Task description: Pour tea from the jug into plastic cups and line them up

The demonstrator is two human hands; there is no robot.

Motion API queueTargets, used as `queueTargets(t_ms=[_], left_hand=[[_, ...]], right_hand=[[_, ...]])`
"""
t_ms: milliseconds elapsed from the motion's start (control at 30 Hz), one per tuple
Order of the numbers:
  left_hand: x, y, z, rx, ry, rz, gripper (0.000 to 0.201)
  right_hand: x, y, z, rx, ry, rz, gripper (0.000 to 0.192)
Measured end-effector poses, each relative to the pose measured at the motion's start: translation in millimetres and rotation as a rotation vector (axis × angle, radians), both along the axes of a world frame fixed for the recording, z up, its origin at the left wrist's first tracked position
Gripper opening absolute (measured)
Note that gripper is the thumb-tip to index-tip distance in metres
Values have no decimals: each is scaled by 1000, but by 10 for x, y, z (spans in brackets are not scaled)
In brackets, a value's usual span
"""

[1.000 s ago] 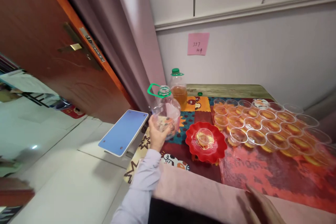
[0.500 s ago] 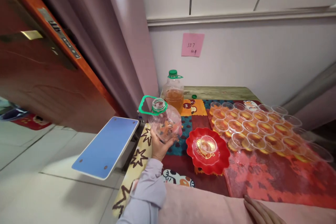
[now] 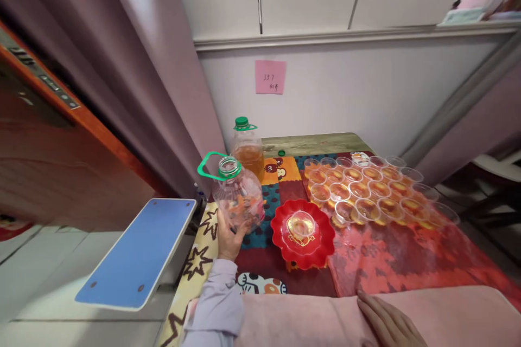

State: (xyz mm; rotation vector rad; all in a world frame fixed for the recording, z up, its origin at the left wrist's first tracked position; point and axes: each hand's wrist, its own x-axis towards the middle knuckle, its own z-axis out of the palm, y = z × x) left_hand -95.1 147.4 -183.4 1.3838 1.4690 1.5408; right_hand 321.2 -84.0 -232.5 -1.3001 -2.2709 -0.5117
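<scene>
In the head view my left hand (image 3: 230, 239) is closed around the lower part of a clear plastic jug (image 3: 240, 192). The jug has a green handle ring and an uncapped mouth, and the patterned cloth shows through its wall. My right hand (image 3: 388, 319) lies flat on a folded pink cloth (image 3: 301, 317) at the near edge, fingers stretched out. Behind the held jug stands a second jug (image 3: 249, 160), green-capped and partly filled with amber liquid. A red scalloped plate (image 3: 285, 246) sits to the right, with one clear plastic cup (image 3: 303, 225) in it.
Rows of clear cups (image 3: 360, 191) with amber liquid crowd the table's right side. A loose green cap (image 3: 281, 153) lies near the wall. A blue board (image 3: 138, 255) stands left of the table, by a door (image 3: 81, 168) and a curtain (image 3: 163, 65).
The view has turned a little to the right, so everything sits further left. My left hand remains on the jug, and my right hand still rests on the pink cloth.
</scene>
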Motion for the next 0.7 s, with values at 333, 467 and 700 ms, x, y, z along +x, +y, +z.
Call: queueTargets(t_ms=[333, 467, 700], left_hand=[[65, 37, 139, -7, 51, -8, 106], [37, 36, 274, -55, 62, -4, 88], [39, -36, 463, -78, 104, -12, 44]], right_hand=[[-159, -29, 131, -39, 107, -51, 45], [-175, -31, 140, -56, 188, -46, 44], [-174, -26, 114, -53, 227, -34, 43]])
